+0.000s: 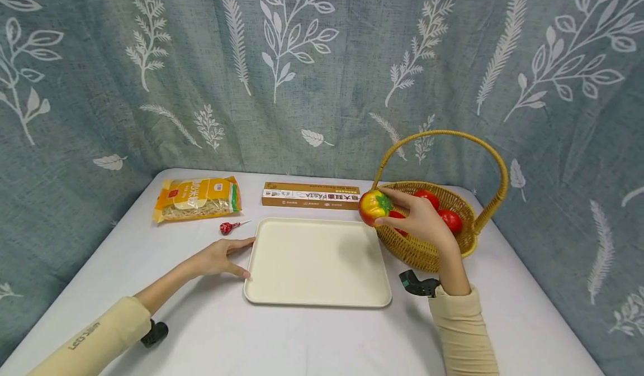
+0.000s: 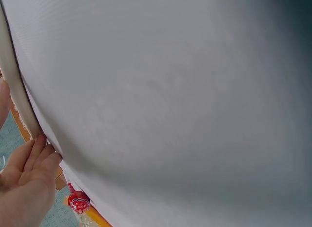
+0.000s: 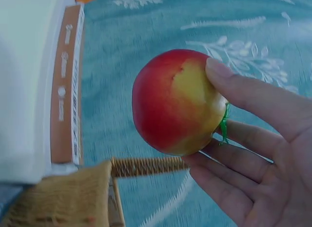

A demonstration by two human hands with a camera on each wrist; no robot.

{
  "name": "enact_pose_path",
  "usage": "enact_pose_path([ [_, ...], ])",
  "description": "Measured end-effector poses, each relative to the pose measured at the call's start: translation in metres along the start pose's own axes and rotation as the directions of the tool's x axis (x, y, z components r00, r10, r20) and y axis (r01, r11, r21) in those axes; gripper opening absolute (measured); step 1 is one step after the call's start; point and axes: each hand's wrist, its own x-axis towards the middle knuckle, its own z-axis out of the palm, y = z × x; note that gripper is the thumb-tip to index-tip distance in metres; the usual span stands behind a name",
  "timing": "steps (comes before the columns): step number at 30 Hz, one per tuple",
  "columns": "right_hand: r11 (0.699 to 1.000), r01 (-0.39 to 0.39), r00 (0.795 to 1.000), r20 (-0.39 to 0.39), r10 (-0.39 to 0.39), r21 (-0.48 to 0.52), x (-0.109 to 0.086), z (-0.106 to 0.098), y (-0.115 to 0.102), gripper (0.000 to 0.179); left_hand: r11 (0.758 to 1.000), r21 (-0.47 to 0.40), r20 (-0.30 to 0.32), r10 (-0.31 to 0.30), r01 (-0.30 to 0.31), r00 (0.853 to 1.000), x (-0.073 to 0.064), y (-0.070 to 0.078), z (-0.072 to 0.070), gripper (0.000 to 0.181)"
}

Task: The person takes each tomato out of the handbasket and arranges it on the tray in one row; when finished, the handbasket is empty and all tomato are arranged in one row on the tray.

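Observation:
My right hand (image 1: 415,218) holds a red and yellow tomato (image 1: 375,208) with a green leafy top, thumb on one side and fingers on the other. It is over the left rim of a wicker basket (image 1: 422,260), near the back right corner of a cream tray (image 1: 317,264). In the right wrist view the tomato (image 3: 170,102) shows its smooth underside. My left hand (image 1: 220,257) rests at the tray's left edge, thumb and fingers spread apart along the rim. The left wrist view shows the fingertips (image 2: 41,146) against that rim.
Several red tomatoes (image 1: 450,221) lie in the basket, whose tall handle (image 1: 455,134) arches above it. Behind the tray is a brown pasta box (image 1: 309,195). A yellow noodle bag (image 1: 197,199) and a red lollipop (image 1: 227,228) lie at the back left. A patterned curtain (image 1: 312,136) hangs behind.

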Motion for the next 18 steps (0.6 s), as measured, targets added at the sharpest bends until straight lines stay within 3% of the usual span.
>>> enact_pose_path([
  [18,0.983,0.140,0.983,0.104,-0.153,0.118,0.029,0.061,-0.042,0.069,1.000,0.013,0.004,0.022,-0.022,1.000,0.000,0.001,0.000,0.091],
])
